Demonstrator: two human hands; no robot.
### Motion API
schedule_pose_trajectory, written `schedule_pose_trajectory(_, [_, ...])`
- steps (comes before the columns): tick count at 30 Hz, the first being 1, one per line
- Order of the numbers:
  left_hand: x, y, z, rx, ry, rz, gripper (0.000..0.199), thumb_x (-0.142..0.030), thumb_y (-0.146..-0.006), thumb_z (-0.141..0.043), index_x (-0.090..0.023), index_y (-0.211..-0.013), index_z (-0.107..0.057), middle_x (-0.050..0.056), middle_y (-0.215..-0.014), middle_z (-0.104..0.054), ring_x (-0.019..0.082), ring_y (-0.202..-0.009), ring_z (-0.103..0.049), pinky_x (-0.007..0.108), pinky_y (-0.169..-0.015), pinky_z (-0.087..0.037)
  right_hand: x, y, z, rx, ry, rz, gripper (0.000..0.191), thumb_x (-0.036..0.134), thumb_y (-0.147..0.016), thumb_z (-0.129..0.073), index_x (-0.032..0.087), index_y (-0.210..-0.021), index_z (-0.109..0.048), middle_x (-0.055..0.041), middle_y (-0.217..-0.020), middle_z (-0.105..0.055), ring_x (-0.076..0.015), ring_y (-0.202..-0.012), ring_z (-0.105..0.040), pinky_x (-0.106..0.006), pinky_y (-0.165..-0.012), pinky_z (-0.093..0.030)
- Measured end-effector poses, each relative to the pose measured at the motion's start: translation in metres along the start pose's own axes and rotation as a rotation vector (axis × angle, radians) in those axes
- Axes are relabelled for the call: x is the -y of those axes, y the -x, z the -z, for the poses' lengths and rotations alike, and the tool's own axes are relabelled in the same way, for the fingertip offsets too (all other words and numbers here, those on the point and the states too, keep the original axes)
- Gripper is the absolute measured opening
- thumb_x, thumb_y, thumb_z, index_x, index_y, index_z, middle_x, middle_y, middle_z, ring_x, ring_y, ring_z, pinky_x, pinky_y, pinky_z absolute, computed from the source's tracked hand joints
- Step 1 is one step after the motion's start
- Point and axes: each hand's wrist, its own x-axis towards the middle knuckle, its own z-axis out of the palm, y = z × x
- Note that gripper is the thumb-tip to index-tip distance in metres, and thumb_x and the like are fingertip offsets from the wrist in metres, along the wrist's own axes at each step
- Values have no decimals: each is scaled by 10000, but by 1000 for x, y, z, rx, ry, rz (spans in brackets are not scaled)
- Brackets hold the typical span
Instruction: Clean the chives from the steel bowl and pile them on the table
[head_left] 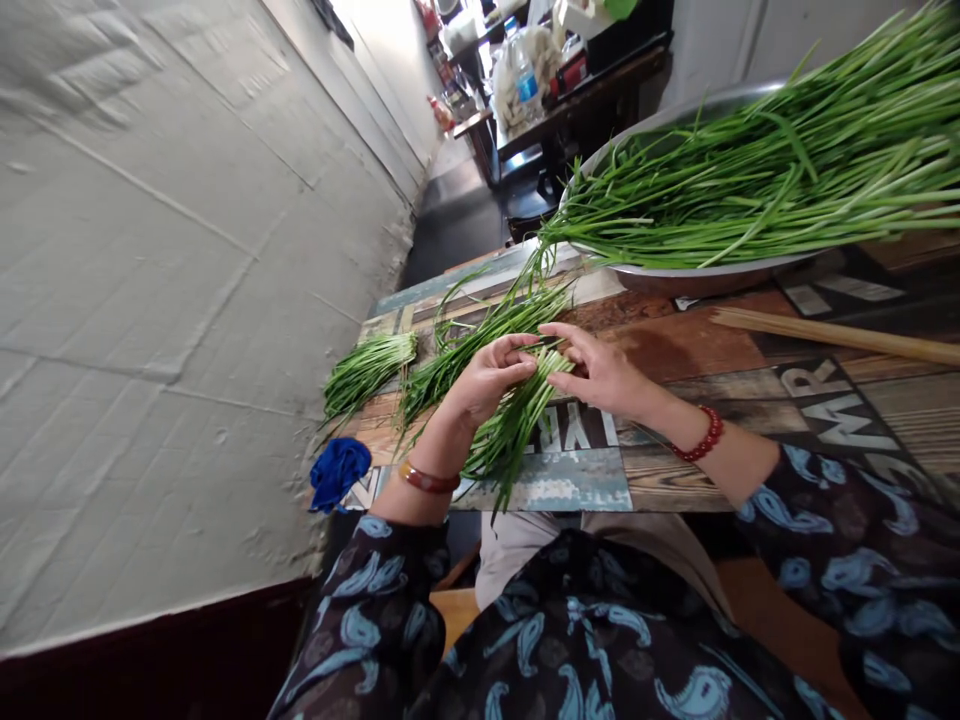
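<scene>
Pinching left hand (pixel 491 378): thumb and fingers closed on the garlic chive bunch (pixel 517 428) near its pale ends.
Right hand (pixel 592 368): thumb and forefinger parted around those ends; grip unclear.
Garlic chive bunch: between both hands, trailing to the counter's (pixel 686 485) near edge.

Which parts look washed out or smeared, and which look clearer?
Head view: glare whitens the background at top, near the wall; toward the right edge, the heaped greens look stretched and soft; the left hand and right hand look clearer.

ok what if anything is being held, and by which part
A bundle of green stalks, near its pale end, between the hands; the right's grip is unclear.
</scene>
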Motion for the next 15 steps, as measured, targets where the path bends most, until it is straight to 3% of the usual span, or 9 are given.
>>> schedule_pose_trajectory(6, [-1,2,-4,-20,-10,-17,572,-229,-614,-890,-121,-1113,-635,-26,-708,-652,57,-625,-548,203,-634,-385,8,-1,3,6,25,104,395,233,-827,-612,194,-1218,-643,-38,-1004,-688,-106,-611,-486,-259,-595,-424])
schedule_pose_trajectory(11, [-4,5,-8,-51,-22,-14,580,-241,-605,-896,-117,-1108,-633,-18,-722,-663,67,-639,-576,205,-648,-405,12,1,3,27,-61,22,286,228,-839,-589,183,-1119,-625,34,-720,-590,-80,-505,-479,-213,-493,-389])
schedule_pose_trajectory(15, [-5,7,-12,-69,-24,-35,559,-260,-608,-898,-120,-1092,-656,-13,-718,-675,72,-631,-579,207,-638,-406,10,3,0,65,-159,-59,252,248,-854,-583,204,-1102,-571,64,-709,-566,-51,-392,-483,-191,-401,-358])
